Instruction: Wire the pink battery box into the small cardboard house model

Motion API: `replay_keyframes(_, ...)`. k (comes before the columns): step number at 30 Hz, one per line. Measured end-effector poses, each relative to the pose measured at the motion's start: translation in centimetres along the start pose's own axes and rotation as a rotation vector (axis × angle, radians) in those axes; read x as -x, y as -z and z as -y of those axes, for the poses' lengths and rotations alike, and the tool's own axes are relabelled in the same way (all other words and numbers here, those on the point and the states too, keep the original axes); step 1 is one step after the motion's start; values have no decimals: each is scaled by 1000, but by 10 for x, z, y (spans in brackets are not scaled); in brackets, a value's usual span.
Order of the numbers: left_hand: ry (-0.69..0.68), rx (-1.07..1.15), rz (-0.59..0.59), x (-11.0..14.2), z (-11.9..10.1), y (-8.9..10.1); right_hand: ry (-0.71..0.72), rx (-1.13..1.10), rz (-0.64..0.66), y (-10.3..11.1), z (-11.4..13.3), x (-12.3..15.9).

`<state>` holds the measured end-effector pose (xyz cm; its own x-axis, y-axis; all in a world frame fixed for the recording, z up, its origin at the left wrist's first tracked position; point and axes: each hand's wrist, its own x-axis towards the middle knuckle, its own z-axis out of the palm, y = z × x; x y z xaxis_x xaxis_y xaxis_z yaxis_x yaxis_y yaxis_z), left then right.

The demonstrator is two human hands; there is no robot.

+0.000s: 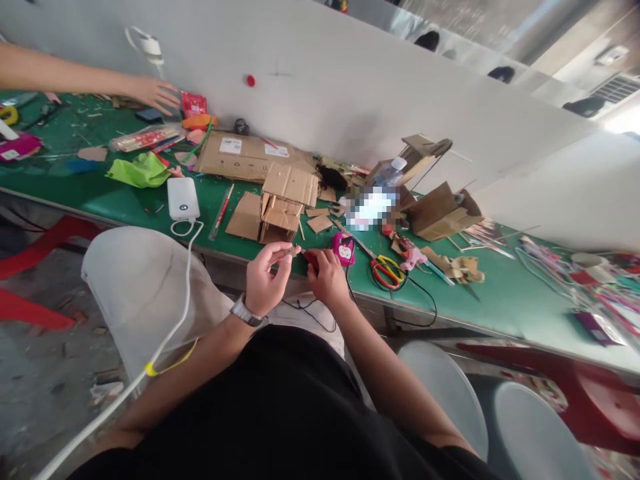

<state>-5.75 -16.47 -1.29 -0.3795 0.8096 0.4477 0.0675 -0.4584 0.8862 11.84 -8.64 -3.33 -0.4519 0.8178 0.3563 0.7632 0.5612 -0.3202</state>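
Observation:
My left hand (267, 279), with a watch at the wrist, pinches a small brown piece of cardboard (292, 252) between thumb and fingers. Close beside it, my right hand (329, 279) is closed around a small dark red object (311, 259); the fingers cover most of it and its kind cannot be made out. A thin black cord hangs below the hands. Just beyond them, a small cardboard structure (287, 193) with a ridged top stands upright at the table's edge. A pink box with a face on it (344, 249) sits right by my right hand.
Scissors (387, 272), a pink glue gun (414, 257) and cardboard scraps lie to the right on the green table (505, 293). A white power bank (183, 199) trails a cable over my leg. Another person's hand (150, 93) reaches in at upper left. Grey stools (445, 387) stand at lower right.

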Motion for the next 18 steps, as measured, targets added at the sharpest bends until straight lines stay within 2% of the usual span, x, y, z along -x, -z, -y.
replay_keyframes(3, -55, -156, 43, 1, 1, 1, 8, 0, -50, 2, 4, -4)
replay_keyframes(6, -89, -302, 90, 1, 0, 2, 33, -144, -158, 24, 17, -7)
replay_keyframes(9, -155, -394, 129, 2, 2, 1, 109, -322, -153, 49, 35, -9)
replay_keyframes(11, -198, -437, 150, 4, 5, 1, 156, -373, -137, 58, 44, -9)
replay_keyframes(14, -242, -478, 167, 6, 9, 0, 182, -394, -136, 59, 48, -8)
replay_keyframes(18, -293, -493, 176, 7, 9, -1, 130, -388, -154, 53, 46, -6)
